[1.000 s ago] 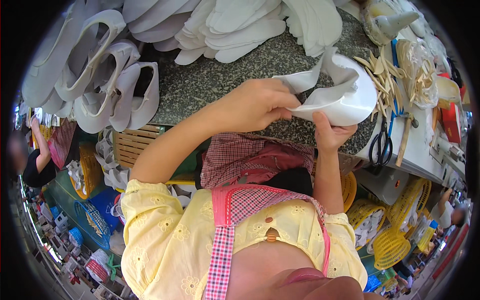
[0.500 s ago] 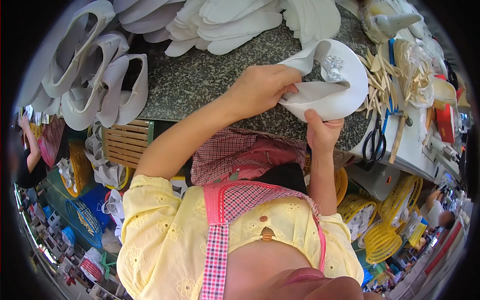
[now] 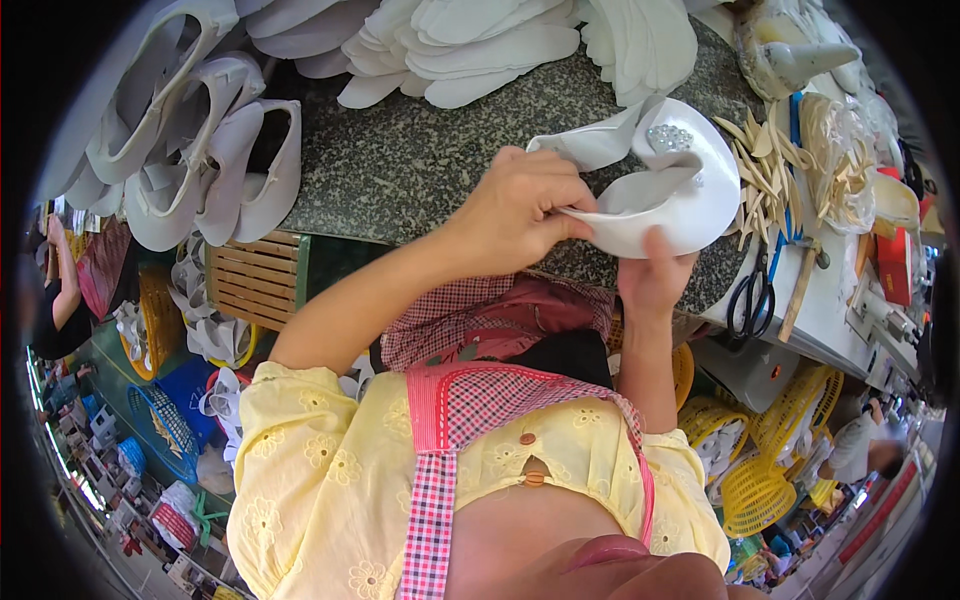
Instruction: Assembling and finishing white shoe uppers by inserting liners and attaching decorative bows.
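A white shoe upper [image 3: 712,178] with a cluster of sparkling stones is held above the granite worktop. Its rounded toe points right and its two side flaps curl toward the left. My left hand [image 3: 532,208] is closed, pinching the end of the near flap between thumb and fingers. Below the toe, my right hand [image 3: 655,270] grips the upper's near edge, its thumb against the outer face. The fingers of that hand are partly hidden beneath the upper.
White insoles [image 3: 490,45] lie in piles along the far side. Several white shoe uppers [image 3: 265,170] stand at the left. Wooden pieces [image 3: 752,170], black scissors [image 3: 750,300] and a hammer [image 3: 800,285] lie at the right. A slatted wooden stool [image 3: 252,283] and yellow baskets [image 3: 760,495] are below worktop level.
My left hand has shifted slightly left and down, drawing the near flap outward. The upper has turned and dropped a little, with its stone cluster more openly in view. My right thumb has moved along the edge.
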Demonstrator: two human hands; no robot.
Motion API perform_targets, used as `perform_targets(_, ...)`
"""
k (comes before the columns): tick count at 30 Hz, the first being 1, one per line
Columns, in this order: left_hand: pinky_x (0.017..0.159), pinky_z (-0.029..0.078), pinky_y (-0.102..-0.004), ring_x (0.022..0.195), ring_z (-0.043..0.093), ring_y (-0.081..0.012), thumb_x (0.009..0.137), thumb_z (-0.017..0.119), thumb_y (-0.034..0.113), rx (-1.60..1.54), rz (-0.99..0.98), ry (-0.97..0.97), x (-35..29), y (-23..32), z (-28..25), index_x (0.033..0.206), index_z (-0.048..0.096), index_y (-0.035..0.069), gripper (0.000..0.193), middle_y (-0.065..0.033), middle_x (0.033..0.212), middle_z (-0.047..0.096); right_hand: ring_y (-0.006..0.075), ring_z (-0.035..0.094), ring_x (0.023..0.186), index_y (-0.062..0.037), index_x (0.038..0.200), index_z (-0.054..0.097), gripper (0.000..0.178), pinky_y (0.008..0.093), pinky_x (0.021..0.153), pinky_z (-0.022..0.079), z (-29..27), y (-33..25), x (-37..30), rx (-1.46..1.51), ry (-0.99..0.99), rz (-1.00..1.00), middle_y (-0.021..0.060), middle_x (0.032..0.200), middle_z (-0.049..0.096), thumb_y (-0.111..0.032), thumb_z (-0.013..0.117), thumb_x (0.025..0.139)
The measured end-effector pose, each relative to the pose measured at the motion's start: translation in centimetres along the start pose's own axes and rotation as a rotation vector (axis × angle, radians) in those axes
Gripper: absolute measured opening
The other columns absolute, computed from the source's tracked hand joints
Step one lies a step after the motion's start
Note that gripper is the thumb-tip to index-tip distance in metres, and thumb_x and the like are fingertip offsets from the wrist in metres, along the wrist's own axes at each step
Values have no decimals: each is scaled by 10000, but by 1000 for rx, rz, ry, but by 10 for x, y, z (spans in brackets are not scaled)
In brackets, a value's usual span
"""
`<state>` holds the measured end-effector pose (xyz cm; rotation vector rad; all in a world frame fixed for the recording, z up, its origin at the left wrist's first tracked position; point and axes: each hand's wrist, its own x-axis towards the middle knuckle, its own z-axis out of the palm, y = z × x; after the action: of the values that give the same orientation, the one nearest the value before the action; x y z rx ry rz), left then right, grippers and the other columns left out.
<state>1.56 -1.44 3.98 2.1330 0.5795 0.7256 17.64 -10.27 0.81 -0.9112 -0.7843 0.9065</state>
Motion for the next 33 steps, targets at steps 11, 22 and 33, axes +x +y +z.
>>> perform_targets(11,620,416,-347,703,531,-262,706,634,117,-15,62,76,-6,7,2,811,579,41,142,-77,733,546,239,501,1029,25,1198,383,510,376,901,392,25,-9,0,111,188,190,124,1124,495,-27,606,742)
perform_targets(22,556,421,-307,656,517,-228,634,675,89,326,347,493,-7,10,20,831,594,33,220,-66,703,543,195,571,852,52,1082,476,410,319,765,469,43,12,-3,78,276,-1,124,1007,557,41,642,708)
perform_targets(33,600,420,-317,662,512,-229,665,649,89,363,305,118,0,1,4,897,559,40,254,-67,752,547,282,512,1032,53,1220,341,459,393,883,421,10,-16,17,131,155,351,176,1152,481,-72,478,800)
